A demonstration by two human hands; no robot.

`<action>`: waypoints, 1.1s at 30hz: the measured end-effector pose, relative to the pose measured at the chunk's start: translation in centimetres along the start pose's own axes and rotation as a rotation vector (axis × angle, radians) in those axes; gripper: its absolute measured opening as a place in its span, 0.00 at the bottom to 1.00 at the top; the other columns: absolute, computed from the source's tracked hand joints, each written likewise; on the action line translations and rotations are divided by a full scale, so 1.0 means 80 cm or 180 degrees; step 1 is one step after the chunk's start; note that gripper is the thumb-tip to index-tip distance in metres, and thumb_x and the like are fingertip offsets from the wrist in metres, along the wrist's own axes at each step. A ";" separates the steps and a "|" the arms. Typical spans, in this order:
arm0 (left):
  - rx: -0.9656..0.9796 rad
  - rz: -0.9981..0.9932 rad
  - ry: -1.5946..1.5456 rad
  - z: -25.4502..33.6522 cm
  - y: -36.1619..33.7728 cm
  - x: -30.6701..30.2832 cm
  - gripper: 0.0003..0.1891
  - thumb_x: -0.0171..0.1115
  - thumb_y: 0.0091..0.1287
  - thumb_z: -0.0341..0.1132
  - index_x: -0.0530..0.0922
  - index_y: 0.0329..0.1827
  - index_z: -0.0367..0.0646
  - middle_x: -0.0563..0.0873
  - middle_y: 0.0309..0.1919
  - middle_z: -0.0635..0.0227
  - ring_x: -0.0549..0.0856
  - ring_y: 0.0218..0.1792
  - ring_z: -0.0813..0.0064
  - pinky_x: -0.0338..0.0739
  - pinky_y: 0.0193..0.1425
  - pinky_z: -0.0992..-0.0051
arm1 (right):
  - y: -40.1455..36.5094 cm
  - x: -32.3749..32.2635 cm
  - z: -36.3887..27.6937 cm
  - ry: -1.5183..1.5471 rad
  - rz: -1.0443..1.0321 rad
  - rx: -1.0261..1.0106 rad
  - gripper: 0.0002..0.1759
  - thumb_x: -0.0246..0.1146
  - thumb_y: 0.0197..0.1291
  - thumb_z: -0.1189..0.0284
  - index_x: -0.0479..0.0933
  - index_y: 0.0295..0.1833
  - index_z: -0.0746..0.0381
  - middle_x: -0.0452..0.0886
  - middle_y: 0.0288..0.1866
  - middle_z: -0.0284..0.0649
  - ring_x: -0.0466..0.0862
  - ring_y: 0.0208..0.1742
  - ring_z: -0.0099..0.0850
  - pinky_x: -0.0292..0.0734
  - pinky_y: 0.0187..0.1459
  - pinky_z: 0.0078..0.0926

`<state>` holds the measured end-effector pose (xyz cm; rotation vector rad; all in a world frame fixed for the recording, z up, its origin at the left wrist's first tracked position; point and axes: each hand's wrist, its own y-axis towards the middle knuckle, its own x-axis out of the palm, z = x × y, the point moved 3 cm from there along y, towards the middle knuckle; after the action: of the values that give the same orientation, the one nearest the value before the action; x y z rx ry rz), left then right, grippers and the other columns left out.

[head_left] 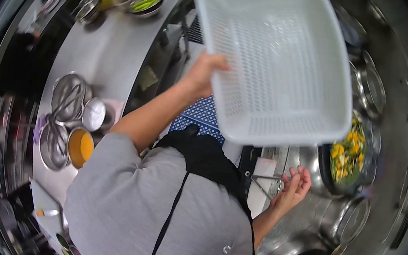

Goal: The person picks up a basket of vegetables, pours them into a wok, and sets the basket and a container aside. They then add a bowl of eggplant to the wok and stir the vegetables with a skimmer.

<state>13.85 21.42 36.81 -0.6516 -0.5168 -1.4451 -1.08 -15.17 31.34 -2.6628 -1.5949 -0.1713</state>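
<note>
A large white plastic basket [278, 60] with perforated walls and base is raised in front of me, tilted so its inside faces me; I see nothing in it. My left hand [205, 73] is closed on its left rim, the thumb over the edge. Lower right, my right hand [294, 187] is apart from the basket, palm up with fingers loosely bent and spread, nothing visible in them. Close to those fingers are thin metal rods [265, 177]. Right of the basket, a bowl holds chopped green and yellow food [348, 154].
On the left, a steel table [97, 45] carries steel bowls [54, 147], a pot of orange liquid [79, 148] and a bowl of green vegetables [146, 4]. Metal pans [350, 219] line the right-hand counter. A blue patterned mat [197, 116] lies on the floor.
</note>
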 end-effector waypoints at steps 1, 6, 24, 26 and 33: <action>0.0228 0.0219 0.0020 0.021 -0.009 -0.033 0.29 0.57 0.48 0.28 0.71 0.56 0.25 0.81 0.46 0.46 0.85 0.45 0.51 0.83 0.54 0.52 | 0.008 0.008 0.008 -0.0079 -0.0161 0.0109 0.18 0.62 0.71 0.69 0.71 0.62 0.62 0.79 0.60 0.43 0.82 0.53 0.30 0.81 0.45 0.27; 0.1061 0.1276 -0.0173 0.120 -0.064 -0.192 0.27 0.57 0.48 0.28 0.71 0.54 0.24 0.81 0.46 0.44 0.84 0.46 0.47 0.82 0.56 0.49 | 0.028 0.060 0.031 -0.0347 -0.0804 0.0568 0.14 0.64 0.68 0.73 0.75 0.55 0.66 0.83 0.52 0.42 0.83 0.45 0.27 0.80 0.44 0.22; -0.0211 0.4561 0.4001 0.306 -0.169 -0.481 0.28 0.65 0.51 0.35 0.75 0.51 0.21 0.84 0.50 0.39 0.88 0.42 0.43 0.79 0.60 0.50 | 0.041 0.088 0.072 -0.0886 -0.1538 0.0836 0.15 0.68 0.65 0.68 0.78 0.52 0.65 0.85 0.43 0.37 0.84 0.39 0.22 0.79 0.40 0.19; -0.0094 0.5051 0.4610 0.323 -0.156 -0.478 0.30 0.67 0.50 0.39 0.77 0.53 0.25 0.84 0.51 0.40 0.87 0.49 0.47 0.78 0.62 0.58 | 0.037 0.087 0.070 -0.0948 -0.1472 0.0780 0.13 0.67 0.66 0.68 0.79 0.51 0.64 0.86 0.43 0.36 0.84 0.38 0.21 0.79 0.38 0.18; 0.2801 0.3549 0.5953 0.335 -0.060 -0.325 0.27 0.68 0.56 0.45 0.82 0.58 0.40 0.86 0.52 0.49 0.84 0.54 0.51 0.76 0.61 0.59 | 0.031 0.064 0.081 -0.0977 -0.1258 0.0873 0.16 0.68 0.65 0.67 0.78 0.53 0.65 0.85 0.42 0.37 0.84 0.40 0.23 0.79 0.39 0.20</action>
<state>8.92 58.70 39.09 1.0506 0.6627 -0.1854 4.02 -11.35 25.56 -2.2260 -2.0459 0.4371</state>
